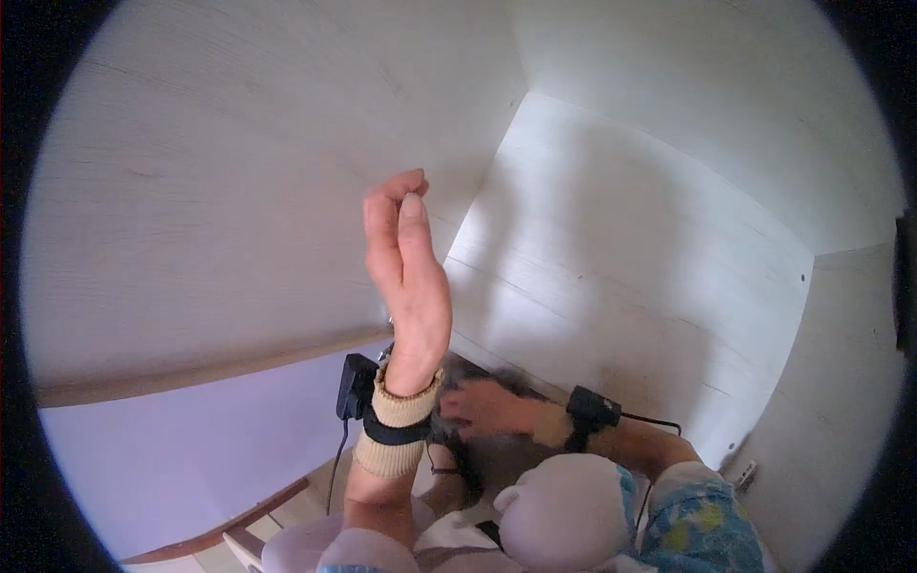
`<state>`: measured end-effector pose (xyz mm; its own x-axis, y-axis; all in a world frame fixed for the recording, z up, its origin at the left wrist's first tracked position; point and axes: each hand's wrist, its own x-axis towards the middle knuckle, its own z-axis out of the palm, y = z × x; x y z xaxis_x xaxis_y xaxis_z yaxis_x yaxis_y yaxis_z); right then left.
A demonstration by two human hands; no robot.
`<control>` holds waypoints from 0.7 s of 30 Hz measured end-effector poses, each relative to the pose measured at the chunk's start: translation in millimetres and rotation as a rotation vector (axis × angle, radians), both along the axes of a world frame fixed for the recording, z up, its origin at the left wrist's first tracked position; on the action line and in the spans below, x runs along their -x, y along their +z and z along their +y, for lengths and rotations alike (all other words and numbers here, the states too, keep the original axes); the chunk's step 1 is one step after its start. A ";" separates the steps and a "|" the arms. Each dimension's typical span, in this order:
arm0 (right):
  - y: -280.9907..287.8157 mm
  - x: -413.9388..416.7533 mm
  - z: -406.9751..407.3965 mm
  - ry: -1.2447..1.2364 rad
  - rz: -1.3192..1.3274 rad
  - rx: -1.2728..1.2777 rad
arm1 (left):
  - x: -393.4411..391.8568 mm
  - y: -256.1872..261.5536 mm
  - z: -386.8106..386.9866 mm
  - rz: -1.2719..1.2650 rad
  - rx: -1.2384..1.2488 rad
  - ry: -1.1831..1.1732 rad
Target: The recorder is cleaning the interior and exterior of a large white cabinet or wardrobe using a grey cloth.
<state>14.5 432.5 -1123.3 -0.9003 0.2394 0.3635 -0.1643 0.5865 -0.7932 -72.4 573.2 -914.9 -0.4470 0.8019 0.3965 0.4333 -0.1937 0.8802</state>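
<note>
My left hand is raised before a tall pale wood-grain panel. Its fingers curve, and the thumb lies close beside them. Nothing shows in this hand, but its far side is hidden, and contact with the panel is unclear. Lower down, my right hand is blurred, reaching towards the left near a dark surface. Blurred grey material lies about its fingers; whether they grip it cannot be made out. Both wrists wear beige knitted cuffs with black strapped devices: the left device and the right device.
A pale back board meets a right side panel, forming a cabinet-like recess. A lavender surface with a brown lower edge stands at left. Cables trail from both devices. A pale rounded form is close below my right arm.
</note>
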 end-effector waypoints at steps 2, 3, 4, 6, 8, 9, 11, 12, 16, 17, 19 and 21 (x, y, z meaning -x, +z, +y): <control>40.2 -16.4 22.5 -0.009 -0.128 0.052 | 6.8 1.6 -5.0 -0.003 0.053 0.016; 55.8 -33.3 38.6 -0.011 -0.277 0.123 | 4.5 -0.9 -4.2 -0.006 0.047 0.019; 63.8 -48.6 67.4 -0.072 -0.224 0.214 | 1.9 -1.9 -4.8 -0.015 0.075 0.020; 92.4 -86.3 142.1 -0.269 -0.205 0.276 | 1.1 -2.1 -12.7 -0.021 0.113 0.028; 92.7 -119.6 206.3 -0.585 -0.143 0.219 | 4.0 -13.2 -13.7 -0.072 0.143 -0.009; 69.2 -153.4 244.2 -0.780 -0.204 0.001 | -4.5 -16.7 -8.5 -0.103 0.130 -0.030; 55.3 -167.5 263.1 -0.937 -0.286 -0.177 | -7.6 -17.0 -9.5 -0.081 0.207 -0.067; 45.4 -159.1 256.4 -0.978 -0.315 -0.271 | -4.9 -18.7 -11.0 -0.080 0.213 -0.064; 39.1 -100.1 160.3 -0.704 -0.310 -0.303 | 3.7 -30.9 -10.6 -0.166 0.229 -0.114; 35.1 -95.2 126.3 -0.599 -0.196 -0.317 | -0.2 -36.3 -8.9 -0.198 0.262 -0.128; 34.8 -88.3 56.7 -0.420 -0.247 -0.271 | -6.9 -38.7 -7.1 -0.184 0.269 -0.139; 39.5 -82.1 7.7 -0.207 -0.249 0.002 | -11.7 -42.5 -9.0 -0.313 0.334 -0.269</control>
